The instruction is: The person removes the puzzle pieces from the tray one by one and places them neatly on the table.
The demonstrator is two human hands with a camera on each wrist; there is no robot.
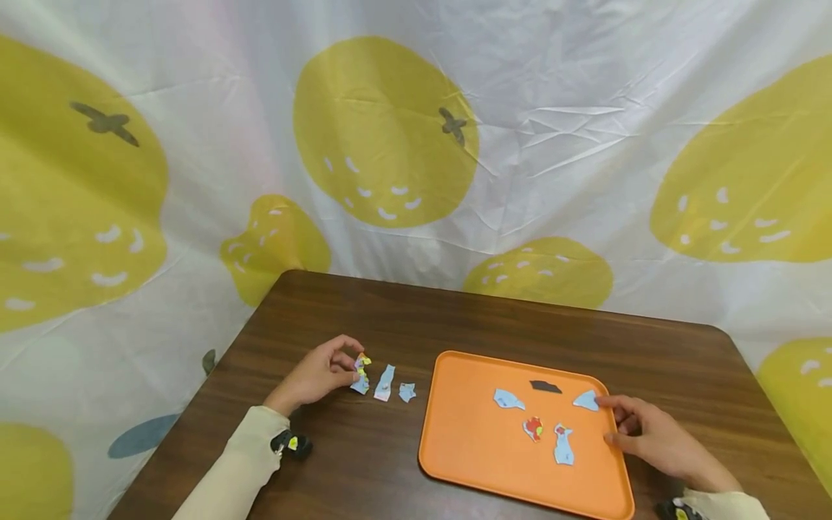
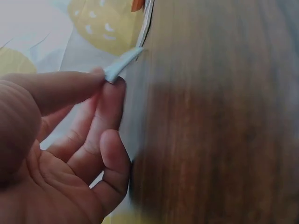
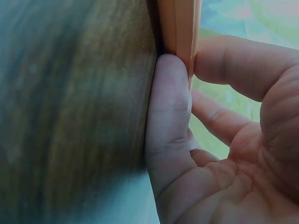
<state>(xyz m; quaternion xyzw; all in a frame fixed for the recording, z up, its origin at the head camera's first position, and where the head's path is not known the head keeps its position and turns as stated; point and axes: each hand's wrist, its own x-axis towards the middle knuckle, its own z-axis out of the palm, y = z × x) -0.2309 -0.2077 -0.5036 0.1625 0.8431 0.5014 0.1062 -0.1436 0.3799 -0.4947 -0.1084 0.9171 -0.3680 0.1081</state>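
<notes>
At the left of the table, my left hand [image 1: 323, 370] pinches a jagged light-blue and yellow card piece [image 1: 360, 375] between thumb and fingertips. The left wrist view shows that piece [image 2: 122, 64] edge-on, tilted above the wood. To its right lie a long pale-blue piece [image 1: 385, 383] and a small pale-blue piece [image 1: 406, 391]. My right hand [image 1: 656, 433] grips the right rim of an orange tray [image 1: 468, 426], with digits on either side of the edge in the right wrist view. One fingertip is beside a blue triangular piece [image 1: 586, 401]; whether they touch, I cannot tell.
Also on the tray are a dark piece [image 1: 546, 386], a blue piece [image 1: 509, 399], a red piece [image 1: 533, 429] and a blue-and-red piece [image 1: 563, 446]. The brown wooden table [image 1: 364, 303] backs onto a fruit-printed curtain [image 1: 539, 144].
</notes>
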